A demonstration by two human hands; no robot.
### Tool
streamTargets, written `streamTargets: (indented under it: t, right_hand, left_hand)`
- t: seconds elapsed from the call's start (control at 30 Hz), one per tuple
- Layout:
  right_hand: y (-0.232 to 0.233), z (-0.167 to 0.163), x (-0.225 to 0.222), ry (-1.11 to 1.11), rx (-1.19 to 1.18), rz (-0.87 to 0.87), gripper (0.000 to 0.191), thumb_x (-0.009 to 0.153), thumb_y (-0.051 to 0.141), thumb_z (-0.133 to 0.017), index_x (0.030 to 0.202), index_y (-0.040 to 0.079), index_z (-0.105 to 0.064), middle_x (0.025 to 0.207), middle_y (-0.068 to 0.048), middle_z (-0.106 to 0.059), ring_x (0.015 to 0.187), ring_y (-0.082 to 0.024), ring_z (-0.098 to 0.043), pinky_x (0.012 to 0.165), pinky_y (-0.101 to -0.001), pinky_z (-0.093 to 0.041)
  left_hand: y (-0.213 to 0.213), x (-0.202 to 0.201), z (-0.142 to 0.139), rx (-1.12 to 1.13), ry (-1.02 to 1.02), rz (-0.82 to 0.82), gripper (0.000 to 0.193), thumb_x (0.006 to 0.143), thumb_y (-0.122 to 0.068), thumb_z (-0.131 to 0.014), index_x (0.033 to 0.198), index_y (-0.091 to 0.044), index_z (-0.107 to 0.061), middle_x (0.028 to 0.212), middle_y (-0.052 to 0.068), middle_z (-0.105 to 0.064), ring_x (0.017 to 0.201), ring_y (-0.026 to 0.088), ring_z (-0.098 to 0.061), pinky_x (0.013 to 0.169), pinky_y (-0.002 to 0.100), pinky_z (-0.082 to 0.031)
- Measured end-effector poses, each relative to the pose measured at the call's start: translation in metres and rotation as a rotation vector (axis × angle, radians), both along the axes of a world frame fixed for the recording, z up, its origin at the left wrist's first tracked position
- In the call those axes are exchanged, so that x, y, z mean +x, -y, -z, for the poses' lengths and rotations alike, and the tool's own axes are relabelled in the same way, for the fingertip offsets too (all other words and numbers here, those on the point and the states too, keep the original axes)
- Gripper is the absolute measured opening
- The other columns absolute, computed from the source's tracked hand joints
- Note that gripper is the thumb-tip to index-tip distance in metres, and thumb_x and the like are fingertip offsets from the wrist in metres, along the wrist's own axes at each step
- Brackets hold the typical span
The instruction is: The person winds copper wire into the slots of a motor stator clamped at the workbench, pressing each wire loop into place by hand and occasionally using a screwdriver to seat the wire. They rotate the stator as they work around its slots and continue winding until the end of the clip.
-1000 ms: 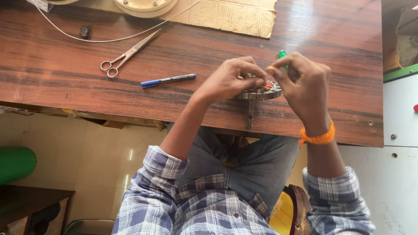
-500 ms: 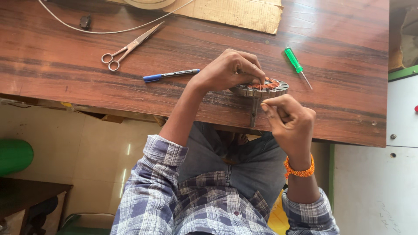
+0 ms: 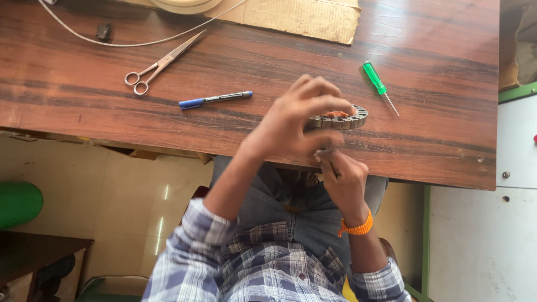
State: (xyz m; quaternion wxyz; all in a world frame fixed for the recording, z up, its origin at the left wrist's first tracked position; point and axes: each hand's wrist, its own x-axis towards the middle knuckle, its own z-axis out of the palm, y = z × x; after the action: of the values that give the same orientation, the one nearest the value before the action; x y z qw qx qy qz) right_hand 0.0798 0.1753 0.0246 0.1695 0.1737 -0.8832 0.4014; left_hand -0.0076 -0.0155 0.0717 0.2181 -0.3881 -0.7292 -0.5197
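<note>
both hands raised over table edge: left (image 3: 299,120) grasping metal ring (image 3: 341,118), right (image 3: 342,178) pinching thin tool (image 3: 331,162).

On the brown wooden surface (image 3: 84,106) lie steel scissors (image 3: 163,62), a blue-capped marker pen (image 3: 215,99) and, well apart to the right, a green-handled screwdriver (image 3: 378,85). A sheet of cardboard (image 3: 305,18) sits at the far edge, a pale cord (image 3: 140,43) curving beside it past a small dark object (image 3: 103,31), possibly a clip.

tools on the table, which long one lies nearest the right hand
The green-handled screwdriver, just beyond the metal ring; the pen and scissors lie farther left.
</note>
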Motion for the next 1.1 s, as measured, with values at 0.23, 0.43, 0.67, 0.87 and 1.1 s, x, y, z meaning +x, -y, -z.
streamTargets:
  t: [0.23,0.43,0.67,0.87,1.1]
  right_hand:
    - [-0.048,-0.006,0.009,0.145,-0.214,0.237,0.010,0.099,-0.006,-0.070,0.104,-0.001,-0.077,0.078,-0.005,-0.070,0.066,-0.005,-0.055,0.059,-0.0211,-0.042]
    - [-0.061,-0.046,-0.002,0.003,-0.237,0.161,0.007,0.101,-0.007,-0.076,0.105,-0.001,-0.074,0.082,-0.003,-0.073,0.069,0.002,-0.058,0.062,-0.0181,-0.043]
    - [-0.036,-0.086,-0.034,-0.133,-0.069,0.023,0.007,0.100,-0.006,-0.080,0.103,0.000,-0.077,0.080,-0.003,-0.072,0.056,0.000,-0.049,0.050,-0.0185,-0.032]
    - [-0.031,-0.099,-0.059,-0.122,-0.028,-0.016,0.006,0.105,-0.002,-0.081,0.107,0.002,-0.077,0.074,-0.001,-0.070,0.060,0.001,-0.053,0.052,-0.0182,-0.034]
    - [-0.034,-0.110,-0.038,-0.128,0.058,-0.026,0.007,0.103,-0.003,-0.082,0.104,0.002,-0.077,0.079,-0.004,-0.072,0.059,-0.002,-0.057,0.052,-0.0184,-0.036]
  left_hand:
    - [-0.017,0.010,0.030,-0.121,-0.079,-0.234,0.047,0.085,-0.023,-0.085,0.127,-0.019,-0.065,0.115,-0.003,-0.065,0.102,0.023,-0.058,0.094,0.037,-0.053]
    - [-0.006,-0.001,0.031,-0.154,-0.097,-0.164,0.043,0.085,-0.017,-0.083,0.124,-0.017,-0.065,0.115,-0.002,-0.065,0.102,0.024,-0.057,0.094,0.038,-0.052]
    - [-0.009,0.002,0.029,-0.144,-0.079,-0.212,0.046,0.084,-0.017,-0.083,0.126,-0.018,-0.065,0.111,0.000,-0.063,0.102,0.024,-0.057,0.092,0.039,-0.052]
    - [-0.011,0.003,0.032,-0.123,-0.084,-0.212,0.049,0.082,-0.018,-0.084,0.127,-0.017,-0.064,0.112,0.000,-0.064,0.102,0.025,-0.058,0.094,0.040,-0.053]
    - [-0.015,0.003,0.035,-0.100,-0.104,-0.253,0.050,0.078,-0.019,-0.085,0.124,-0.017,-0.064,0.111,0.002,-0.063,0.101,0.025,-0.059,0.092,0.040,-0.054]
